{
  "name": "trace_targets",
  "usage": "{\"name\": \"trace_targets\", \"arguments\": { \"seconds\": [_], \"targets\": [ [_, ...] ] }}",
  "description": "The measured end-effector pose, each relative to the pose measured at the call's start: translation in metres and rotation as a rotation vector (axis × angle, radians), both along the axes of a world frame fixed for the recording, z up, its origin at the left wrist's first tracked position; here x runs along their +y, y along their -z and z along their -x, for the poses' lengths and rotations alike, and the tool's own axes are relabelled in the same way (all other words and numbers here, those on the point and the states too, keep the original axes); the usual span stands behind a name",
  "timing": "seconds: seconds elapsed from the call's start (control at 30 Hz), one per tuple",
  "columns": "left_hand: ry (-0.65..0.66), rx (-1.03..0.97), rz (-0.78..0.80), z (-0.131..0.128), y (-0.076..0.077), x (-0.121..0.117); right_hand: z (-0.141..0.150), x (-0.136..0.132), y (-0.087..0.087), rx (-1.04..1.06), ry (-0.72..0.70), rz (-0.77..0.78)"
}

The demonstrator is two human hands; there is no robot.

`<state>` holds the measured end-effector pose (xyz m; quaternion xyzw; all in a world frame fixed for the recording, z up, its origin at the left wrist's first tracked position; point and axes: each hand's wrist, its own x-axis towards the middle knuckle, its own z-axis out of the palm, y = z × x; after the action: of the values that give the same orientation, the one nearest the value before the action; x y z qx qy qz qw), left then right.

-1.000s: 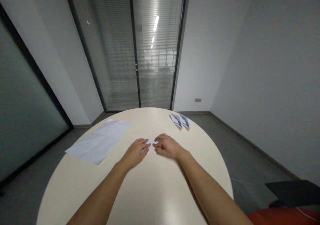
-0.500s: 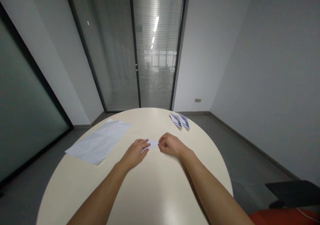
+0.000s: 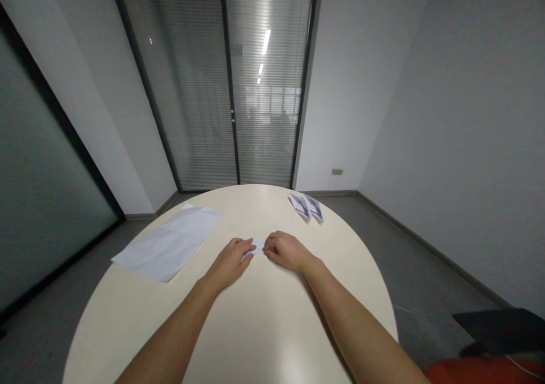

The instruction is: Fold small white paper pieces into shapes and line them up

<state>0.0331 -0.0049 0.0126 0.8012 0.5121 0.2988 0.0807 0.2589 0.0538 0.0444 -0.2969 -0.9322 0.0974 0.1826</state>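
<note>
Between my two hands a small piece of folded white paper [image 3: 258, 246] lies on the round cream table [image 3: 251, 316]. My left hand [image 3: 233, 261] grips its left part, thumb on the near side and fingers on the far side. At its right end, my right hand [image 3: 284, 249] has bent fingers closed on the paper's tip. Those fingertips partly hide that end, so the exact fold cannot be made out.
A large creased white sheet [image 3: 170, 242] lies at the table's left. Two small folded papers with bluish-grey printing [image 3: 307, 207] rest near the far right edge. Beyond the table stands a glass door with blinds [image 3: 264, 145]. A black object [image 3: 502, 328] shows at lower right.
My right hand has moved left, closer to my left hand, and less of the small paper shows between them. My left hand stays in place.
</note>
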Motion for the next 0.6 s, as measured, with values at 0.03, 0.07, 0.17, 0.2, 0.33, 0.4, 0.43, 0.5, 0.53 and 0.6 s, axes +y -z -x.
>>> {"name": "trace_targets", "arguments": {
  "seconds": [0.03,0.07,0.17,0.2,0.33,0.4,0.43,0.5,0.53,0.6],
  "targets": [
    [0.0,0.001,0.0,0.0001,-0.0003,-0.0004,-0.0008,0.0007,0.0001,-0.005,0.011,0.004],
    [-0.001,0.003,-0.001,0.0001,-0.0004,-0.0007,-0.0017,0.0013,0.0001,-0.01,0.022,0.009],
    [-0.003,0.012,0.0,0.0002,-0.0005,-0.0014,-0.0044,0.0023,-0.0004,-0.017,0.056,0.014],
    [-0.005,0.013,0.001,0.0002,-0.0005,-0.0015,-0.0051,0.0023,-0.0007,-0.017,0.066,0.012],
    [-0.001,-0.006,-0.016,-0.0001,-0.0004,-0.0014,-0.006,0.0014,-0.001,-0.013,0.065,-0.009],
    [0.007,-0.016,-0.03,-0.0004,-0.0003,-0.0011,-0.0049,0.0006,-0.0005,-0.007,0.047,-0.025],
    [0.011,-0.021,-0.037,-0.0007,-0.0002,-0.0009,-0.0039,0.0,-0.0002,-0.004,0.038,-0.034],
    [0.008,-0.032,-0.049,-0.0012,0.0001,-0.0003,-0.0015,-0.0014,0.0001,-0.002,0.027,-0.046],
    [0.002,-0.04,-0.053,-0.0016,0.0002,-0.0001,-0.0003,-0.0022,0.0001,-0.003,0.022,-0.05],
    [-0.013,-0.056,-0.055,-0.0022,0.0001,0.0002,0.0016,-0.0037,-0.0002,-0.006,0.015,-0.052]
  ]
}}
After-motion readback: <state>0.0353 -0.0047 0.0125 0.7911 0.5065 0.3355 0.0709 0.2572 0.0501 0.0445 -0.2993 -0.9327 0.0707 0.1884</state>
